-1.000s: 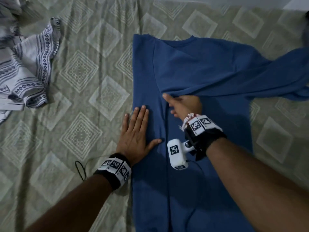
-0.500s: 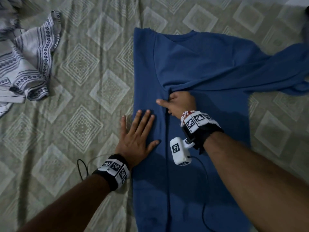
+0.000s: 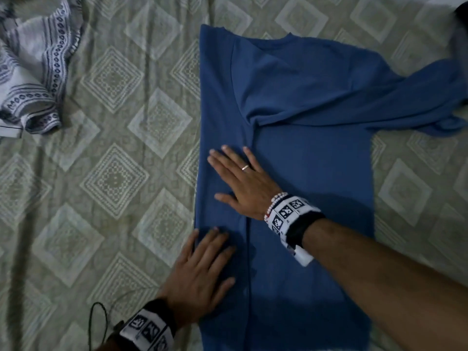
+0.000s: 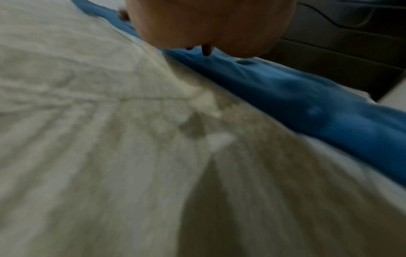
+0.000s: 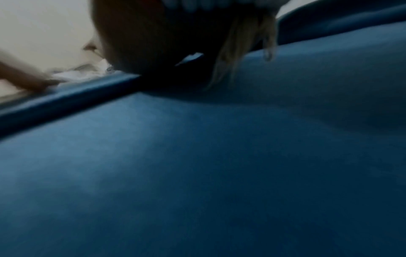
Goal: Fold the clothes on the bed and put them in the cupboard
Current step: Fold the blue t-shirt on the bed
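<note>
Blue shirt (image 3: 304, 173) lies on bedsheet (image 3: 114, 173), left hand (image 3: 202, 272) and right hand (image 3: 243, 181) pressing, fingers straight.

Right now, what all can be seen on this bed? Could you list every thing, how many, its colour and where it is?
blue shirt: one, blue, spread flat on the bed right of centre, its left side folded over, one sleeve trailing off to the right.
patterned cloth: one heap, white with dark printed bands, crumpled at the upper left.
bedsheet: one, pale green with diamond motifs, under everything.
black cord: one, black, looped on the sheet by the left wrist.
wristbands: two, black with white marker tags, one on each wrist.
left hand: flat, pressing the shirt's folded left edge, nearer the hem.
right hand: flat, fingers spread, pressing the fold higher up; wears a ring and a bead bracelet.
</note>
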